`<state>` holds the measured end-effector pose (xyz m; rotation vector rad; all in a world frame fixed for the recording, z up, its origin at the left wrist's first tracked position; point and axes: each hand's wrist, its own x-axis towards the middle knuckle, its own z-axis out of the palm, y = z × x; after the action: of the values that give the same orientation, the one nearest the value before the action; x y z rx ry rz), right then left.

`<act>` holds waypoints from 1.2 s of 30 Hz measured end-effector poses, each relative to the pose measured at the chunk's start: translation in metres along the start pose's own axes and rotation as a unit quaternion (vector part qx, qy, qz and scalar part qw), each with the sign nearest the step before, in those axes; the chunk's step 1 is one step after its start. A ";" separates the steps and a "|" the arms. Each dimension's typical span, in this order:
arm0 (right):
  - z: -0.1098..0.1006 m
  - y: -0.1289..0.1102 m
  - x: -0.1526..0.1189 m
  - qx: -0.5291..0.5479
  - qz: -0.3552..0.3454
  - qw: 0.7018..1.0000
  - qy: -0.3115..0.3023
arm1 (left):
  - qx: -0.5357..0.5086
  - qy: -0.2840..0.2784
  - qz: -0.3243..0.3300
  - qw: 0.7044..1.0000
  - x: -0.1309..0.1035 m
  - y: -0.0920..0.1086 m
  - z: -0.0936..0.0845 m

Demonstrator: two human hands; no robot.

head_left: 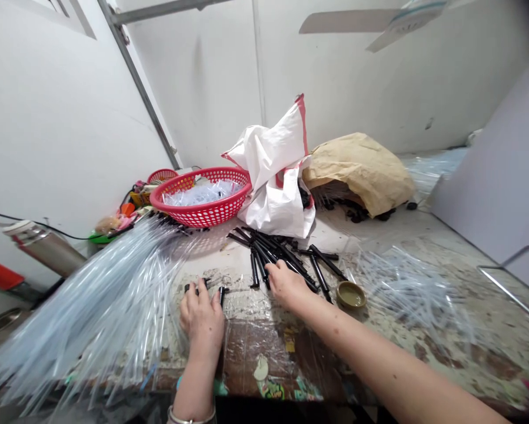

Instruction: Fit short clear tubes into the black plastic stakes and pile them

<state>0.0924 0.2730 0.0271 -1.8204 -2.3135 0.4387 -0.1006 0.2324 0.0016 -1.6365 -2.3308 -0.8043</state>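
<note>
On the worn tabletop, my left hand lies palm down with its fingers curled over black plastic tubes. Their small angled ends stick out past the fingertips; the palm hides the rest. To the right, my right hand reaches into a loose pile of glossy black tubes, its fingers closed on one at the near side. What lies under those fingers is partly hidden. Just right of the pile sits a small olive-coloured bowl with liquid in it.
Long clear plastic tubes fan across the left side. Shorter clear tubes lie scattered at right. Behind stand a red basket of clear pieces, a white sack and a tan cover. A metal flask leans far left.
</note>
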 end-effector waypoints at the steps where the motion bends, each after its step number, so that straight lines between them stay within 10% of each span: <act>1: -0.001 -0.005 0.002 -0.005 -0.009 1.000 0.001 | -0.016 0.020 0.016 1.000 -0.001 -0.002 0.001; 6: 0.003 -0.011 0.014 -0.037 -0.001 0.999 0.001 | -0.158 0.081 0.102 0.979 -0.018 0.003 0.000; 15: 0.003 -0.008 0.012 -0.108 -0.067 0.992 0.021 | -0.355 -0.043 0.065 0.932 -0.069 0.051 0.011; 36: -0.026 -0.006 -0.008 -0.160 -0.293 0.943 -0.013 | -0.377 -0.084 0.007 0.922 -0.064 0.040 0.023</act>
<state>0.0971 0.2671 0.0536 -1.1191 -2.9083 -0.0058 -0.0362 0.2019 -0.0327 -2.0434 -2.2410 -1.7851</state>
